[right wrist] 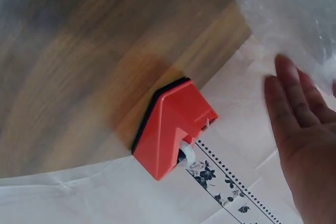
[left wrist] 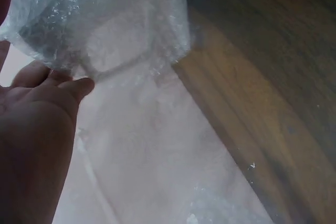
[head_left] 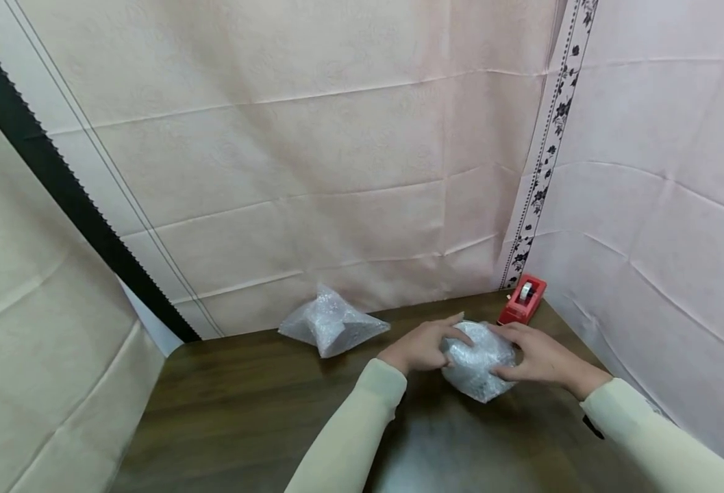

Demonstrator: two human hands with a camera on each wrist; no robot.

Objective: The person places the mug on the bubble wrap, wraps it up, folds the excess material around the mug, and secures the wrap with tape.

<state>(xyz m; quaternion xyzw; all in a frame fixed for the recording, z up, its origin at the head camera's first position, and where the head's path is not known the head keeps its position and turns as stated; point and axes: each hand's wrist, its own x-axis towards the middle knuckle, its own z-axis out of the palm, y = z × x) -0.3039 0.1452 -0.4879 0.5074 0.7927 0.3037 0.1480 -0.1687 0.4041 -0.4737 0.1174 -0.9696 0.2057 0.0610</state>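
A rounded bundle in clear bubble wrap [head_left: 477,363] is between both hands over the right part of the table. My left hand [head_left: 422,346] holds its left side, with fingers bent over the top. From the right, my right hand [head_left: 540,357] grips it between thumb and fingers. In the left wrist view, the left thumb and fingers touch the edge of the wrap [left wrist: 121,9], and something dark shows faintly inside. The right wrist view has the right hand's fingers [right wrist: 294,98] against the wrap. What the bundle contains cannot be made out.
A second bubble-wrapped bundle [head_left: 331,323] with pointed corners lies at the table's back edge, left of the hands. In the back right corner stands a red tape dispenser [head_left: 516,311]. Pale cloth [head_left: 337,171] hangs behind and beside the dark wooden table [head_left: 244,418].
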